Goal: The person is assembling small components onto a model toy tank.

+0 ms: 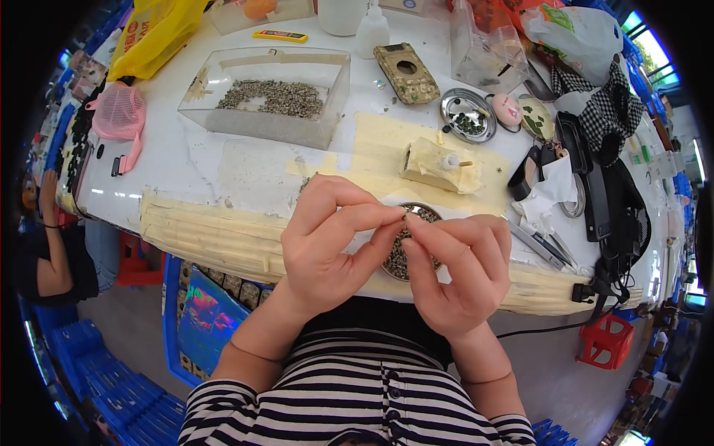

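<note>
Small grey-brown pieces [398,263] lie loose in the round dish [413,205] near the close edge of the white table [178,160], right beneath both hands. From where I stand, the left hand [325,249] and right hand [467,276] meet at the fingertips above it, each bent into a thumb-and-forefinger pinch; I can't tell whether a piece sits between them. Such fine handling calls, I'd judge, for light pressure, steady wrists and fingertips low, so anything slipping drops into the dish.

Clear bin [256,128] on white table [182,167]
</note>
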A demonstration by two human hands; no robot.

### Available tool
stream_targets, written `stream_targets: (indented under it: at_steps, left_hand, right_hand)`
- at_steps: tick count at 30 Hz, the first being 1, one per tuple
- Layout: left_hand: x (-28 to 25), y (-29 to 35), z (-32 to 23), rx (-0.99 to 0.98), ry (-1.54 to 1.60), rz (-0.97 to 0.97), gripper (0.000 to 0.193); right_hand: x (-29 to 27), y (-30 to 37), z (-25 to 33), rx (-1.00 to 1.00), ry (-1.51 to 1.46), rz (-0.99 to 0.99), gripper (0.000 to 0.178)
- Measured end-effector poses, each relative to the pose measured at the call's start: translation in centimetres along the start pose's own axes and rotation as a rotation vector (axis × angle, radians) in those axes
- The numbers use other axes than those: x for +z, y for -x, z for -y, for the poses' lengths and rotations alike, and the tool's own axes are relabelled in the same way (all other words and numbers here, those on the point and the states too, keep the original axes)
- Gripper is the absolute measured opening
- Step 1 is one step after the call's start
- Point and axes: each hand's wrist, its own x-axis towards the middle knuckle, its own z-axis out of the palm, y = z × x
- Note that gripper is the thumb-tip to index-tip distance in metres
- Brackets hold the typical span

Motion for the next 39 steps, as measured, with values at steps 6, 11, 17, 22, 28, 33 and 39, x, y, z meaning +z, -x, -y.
stream_targets:
  at_steps: [6, 11, 17, 22, 28, 33, 39]
  left_hand:
    - [-0.1, 0.0, 0.0, -0.019, 0.014, -0.005, 0.028]
    - [-0.3, -0.1, -0.1, 0.019, 0.035, 0.023, 0.029]
    - [-0.4, -0.3, -0.2, 0.056, 0.031, 0.038, 0.030]
    - [0.0, -0.1, -0.1, 0.019, 0.007, 0.009, 0.030]
    - [0.0, 0.1, 0.0, -0.018, 0.009, 0.005, 0.027]
    - [-0.2, 0.0, -0.1, -0.025, 0.038, 0.031, 0.028]
    - [-0.4, -0.2, -0.1, 0.018, 0.046, 0.056, 0.028]
  right_hand:
    - [0.4, 0.4, -0.3, -0.062, 0.099, -0.024, 0.034]
    - [0.2, 0.1, -0.5, 0.238, -0.273, 0.077, 0.022]
    - [0.1, 0.0, -0.5, 0.522, -0.606, 0.122, 0.014]
    - [-0.1, 0.0, -0.4, 0.154, -0.177, 0.027, 0.023]
    - [0.1, 0.4, 0.0, -0.058, 0.061, -0.003, 0.035]
    - [0.1, 0.3, -0.5, 0.176, -0.179, 0.050, 0.028]
    - [0.4, 0.4, -0.8, 0.427, -0.538, 0.089, 0.017]
